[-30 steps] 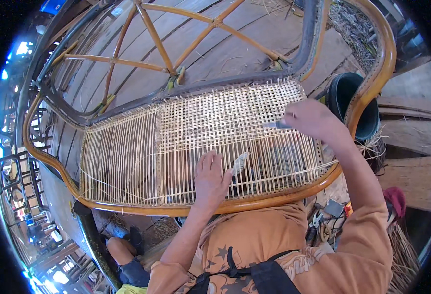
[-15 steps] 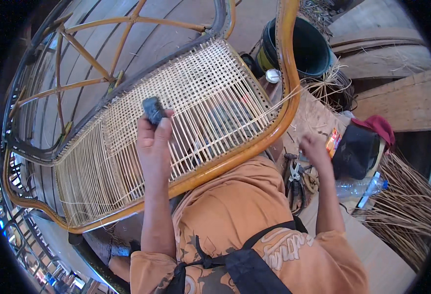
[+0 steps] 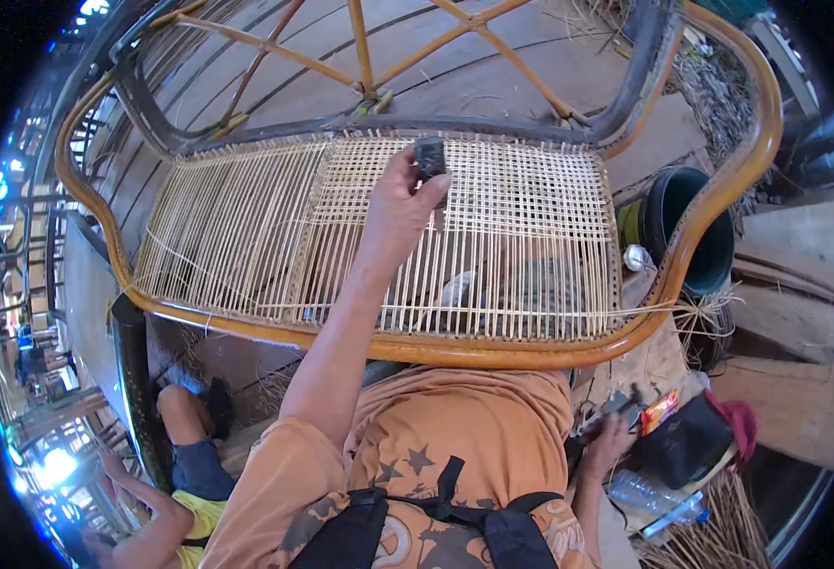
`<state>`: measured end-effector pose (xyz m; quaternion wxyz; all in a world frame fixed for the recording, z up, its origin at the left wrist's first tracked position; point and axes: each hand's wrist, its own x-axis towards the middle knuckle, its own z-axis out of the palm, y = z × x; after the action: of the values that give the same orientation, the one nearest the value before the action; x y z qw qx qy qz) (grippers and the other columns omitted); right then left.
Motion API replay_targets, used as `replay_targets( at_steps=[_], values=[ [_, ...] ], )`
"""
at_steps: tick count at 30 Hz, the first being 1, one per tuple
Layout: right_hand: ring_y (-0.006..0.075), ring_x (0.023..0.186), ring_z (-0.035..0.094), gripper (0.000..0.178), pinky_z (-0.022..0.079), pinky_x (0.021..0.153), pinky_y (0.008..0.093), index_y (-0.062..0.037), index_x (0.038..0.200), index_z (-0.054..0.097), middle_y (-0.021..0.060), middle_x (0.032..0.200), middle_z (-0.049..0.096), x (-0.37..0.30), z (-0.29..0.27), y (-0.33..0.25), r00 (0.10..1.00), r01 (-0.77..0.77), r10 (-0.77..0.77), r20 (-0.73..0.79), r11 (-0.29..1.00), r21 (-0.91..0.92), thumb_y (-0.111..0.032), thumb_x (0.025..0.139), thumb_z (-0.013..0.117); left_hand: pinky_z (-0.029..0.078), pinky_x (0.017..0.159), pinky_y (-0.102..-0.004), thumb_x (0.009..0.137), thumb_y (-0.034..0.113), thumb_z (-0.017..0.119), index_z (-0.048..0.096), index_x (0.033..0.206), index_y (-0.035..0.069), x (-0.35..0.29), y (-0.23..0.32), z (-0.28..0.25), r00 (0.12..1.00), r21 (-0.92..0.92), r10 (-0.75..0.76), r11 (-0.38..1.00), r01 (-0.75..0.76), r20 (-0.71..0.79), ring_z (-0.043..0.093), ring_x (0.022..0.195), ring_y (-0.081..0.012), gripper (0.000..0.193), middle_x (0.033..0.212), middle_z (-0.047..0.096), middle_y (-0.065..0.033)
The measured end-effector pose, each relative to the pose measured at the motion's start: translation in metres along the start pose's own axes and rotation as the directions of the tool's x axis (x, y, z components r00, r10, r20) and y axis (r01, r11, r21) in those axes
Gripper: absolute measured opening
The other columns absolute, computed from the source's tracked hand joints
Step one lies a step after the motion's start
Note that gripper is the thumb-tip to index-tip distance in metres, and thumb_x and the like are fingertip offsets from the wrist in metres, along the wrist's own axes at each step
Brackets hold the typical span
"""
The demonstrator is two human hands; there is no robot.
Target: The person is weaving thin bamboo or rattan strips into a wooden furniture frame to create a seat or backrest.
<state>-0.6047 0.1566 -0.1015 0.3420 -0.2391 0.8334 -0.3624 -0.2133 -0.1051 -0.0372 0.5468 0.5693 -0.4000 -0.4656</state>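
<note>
My left hand point(image 3: 403, 209) is closed around a small dark grey block point(image 3: 429, 157), held up over the woven seat panel. Under it lies the pale cane lattice point(image 3: 521, 190), crossed closely toward the far edge, with mostly single-direction strands nearer me. A glossy orange-brown rattan frame point(image 3: 493, 355) borders the panel, its near bar just in front of my body. My right hand point(image 3: 611, 441) is low at the right, beside dark tools point(image 3: 592, 417) on a board; its fingers are partly hidden and blurred, so their grip cannot be made out.
Beyond the frame's right curve stands a dark green bucket point(image 3: 706, 237). A black bag point(image 3: 678, 441), a clear plastic bottle point(image 3: 649, 493) and cane bundles point(image 3: 720, 526) lie at the lower right. Another person in a yellow top point(image 3: 199, 517) sits at the lower left.
The view has turned to the right, so the frame lies more level. My left hand still holds the block, now nearer the panel's far edge. My right hand has come down toward the tools.
</note>
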Motion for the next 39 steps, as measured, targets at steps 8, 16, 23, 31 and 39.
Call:
replay_targets(
  at_steps=[8,16,23,31,39],
  values=[
    [0.0194,0.067,0.058,0.029,0.045,0.059,0.0324,-0.0013,0.100,0.060,0.0073,0.076,0.061,0.053,0.015,-0.212,0.591,0.426,0.033,0.806,0.836,-0.347,-0.029,0.091,0.060,0.047,0.063,-0.0290,0.084,0.029,0.076,0.058,0.088,0.003,0.007,-0.011,0.048,0.989,0.269,-0.115,0.959,0.086,0.095,0.055,0.065,-0.0109,0.031,0.070,0.059,-0.0004],
    [0.0408,0.084,0.061,0.021,0.047,0.074,0.0500,-0.0034,0.099,0.059,0.0209,0.083,0.062,0.078,0.099,-0.258,0.260,0.897,-0.084,0.962,0.391,-0.208,-0.022,0.088,0.060,0.045,0.062,-0.0294,0.086,0.025,0.071,0.063,0.089,0.003,0.008,-0.025,0.068,0.972,0.369,-0.220,0.912,0.177,0.079,0.054,0.065,-0.0105,0.024,0.072,0.060,-0.0014],
    [0.0383,0.085,0.064,0.019,0.051,0.075,0.0492,-0.0080,0.096,0.065,0.0185,0.085,0.067,0.089,0.155,-0.274,0.140,0.955,0.131,0.981,0.245,-0.169,-0.024,0.088,0.060,0.045,0.059,-0.0299,0.086,0.028,0.073,0.058,0.088,0.003,0.010,-0.038,0.069,0.981,0.345,-0.174,0.929,0.133,0.088,0.053,0.060,-0.0127,0.029,0.068,0.060,-0.0034],
    [0.0376,0.076,0.064,0.018,0.049,0.069,0.0489,-0.0091,0.089,0.065,0.0155,0.076,0.065,0.099,0.174,-0.272,0.142,0.971,0.096,0.985,0.182,-0.157,-0.027,0.086,0.063,0.046,0.059,-0.0284,0.085,0.029,0.074,0.057,0.089,0.003,0.016,-0.043,0.074,0.981,0.328,-0.181,0.933,0.147,0.075,0.053,0.062,-0.0110,0.030,0.069,0.059,-0.0020],
    [0.0382,0.077,0.063,0.018,0.048,0.068,0.0486,-0.0085,0.091,0.066,0.0163,0.077,0.065,0.094,0.153,-0.276,0.232,0.938,-0.011,0.973,0.266,-0.221,-0.026,0.085,0.065,0.045,0.058,-0.0264,0.087,0.028,0.072,0.057,0.090,0.004,0.014,-0.032,0.075,0.976,0.282,-0.206,0.942,0.180,0.066,0.051,0.063,-0.0074,0.028,0.070,0.058,0.0004]
  ],
)
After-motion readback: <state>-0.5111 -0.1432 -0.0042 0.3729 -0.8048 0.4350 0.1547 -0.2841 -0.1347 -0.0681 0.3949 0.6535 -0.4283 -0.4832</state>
